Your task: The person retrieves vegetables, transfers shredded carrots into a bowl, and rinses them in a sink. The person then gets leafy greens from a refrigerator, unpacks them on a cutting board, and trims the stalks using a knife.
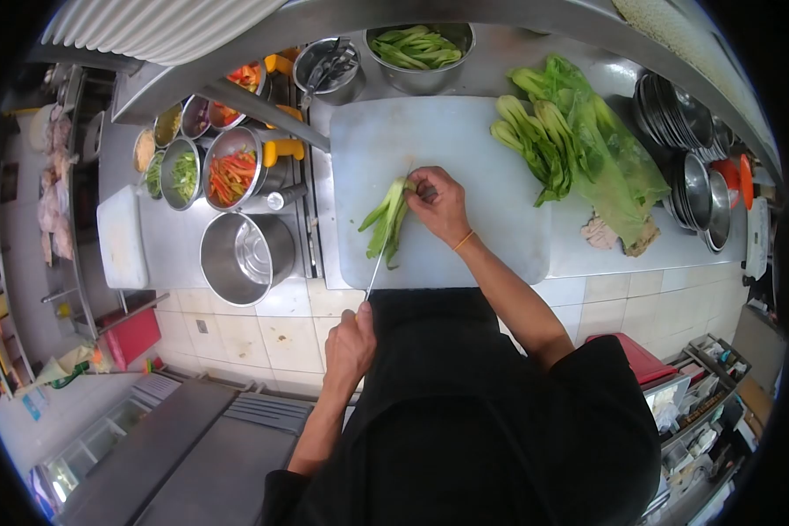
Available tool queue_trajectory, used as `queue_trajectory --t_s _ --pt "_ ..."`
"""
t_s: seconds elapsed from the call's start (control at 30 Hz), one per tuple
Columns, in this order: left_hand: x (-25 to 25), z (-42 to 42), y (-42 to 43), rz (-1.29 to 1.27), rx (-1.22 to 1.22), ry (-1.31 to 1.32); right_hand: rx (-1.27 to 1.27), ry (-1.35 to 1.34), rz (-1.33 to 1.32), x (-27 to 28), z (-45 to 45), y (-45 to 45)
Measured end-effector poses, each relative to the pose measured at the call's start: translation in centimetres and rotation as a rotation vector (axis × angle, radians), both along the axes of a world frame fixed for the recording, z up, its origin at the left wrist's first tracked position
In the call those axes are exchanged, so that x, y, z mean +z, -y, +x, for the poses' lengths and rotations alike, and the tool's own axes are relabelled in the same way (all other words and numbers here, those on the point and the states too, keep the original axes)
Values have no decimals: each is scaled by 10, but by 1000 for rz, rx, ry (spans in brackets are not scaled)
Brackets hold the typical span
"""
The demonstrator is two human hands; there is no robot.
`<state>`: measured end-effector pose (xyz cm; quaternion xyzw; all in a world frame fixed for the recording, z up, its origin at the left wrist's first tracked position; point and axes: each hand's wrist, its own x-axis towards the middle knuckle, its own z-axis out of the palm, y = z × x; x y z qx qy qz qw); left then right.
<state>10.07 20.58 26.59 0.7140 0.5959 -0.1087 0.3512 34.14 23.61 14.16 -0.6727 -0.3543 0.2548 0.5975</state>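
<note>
My left hand [351, 344] is closed round the handle of a knife, near the front edge of the white cutting board [482, 250]. The thin knife blade [377, 270] points up and away, its far part against a leafy green vegetable [386, 219] on the board. My right hand [438, 206] pinches the stem end of this vegetable, its fingers curled together. On the board's right side lie more leafy greens [543, 140], beside a green translucent plastic bag [614, 175] that reaches over the board's edge.
A metal bowl of cut greens [419, 48] and a pot with utensils [329, 70] stand behind the board. To the left are bowls of cut peppers [232, 175] and a large metal pot [247, 259]. Stacked metal bowls [688, 188] stand right. A metal shelf bar [465, 16] crosses above.
</note>
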Motion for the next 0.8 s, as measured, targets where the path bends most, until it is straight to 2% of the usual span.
queue_trajectory --t_s 0.23,0.3,0.4,0.47,0.63,0.7,0.73,0.8 --pt "-14 0 -5 -21 -13 -10 -15 -27 18 -2 -2 0" --pt "-50 -8 -3 57 -95 31 -14 -24 23 -3 -2 0" --pt "-52 6 -10 63 -78 69 -34 -20 53 -7 -5 -2" --pt "-35 15 -15 -8 -22 60 -35 -11 53 -7 -7 0" --pt "-35 -31 10 -54 -17 22 -5 -4 49 -8 0 13" --pt "-25 -34 10 -68 15 30 37 41 -67 -1 5 27" --pt "-24 -36 10 34 -6 39 60 68 -124 7 9 29" --pt "-15 -40 8 -64 92 127 87 372 -86 25 17 26"
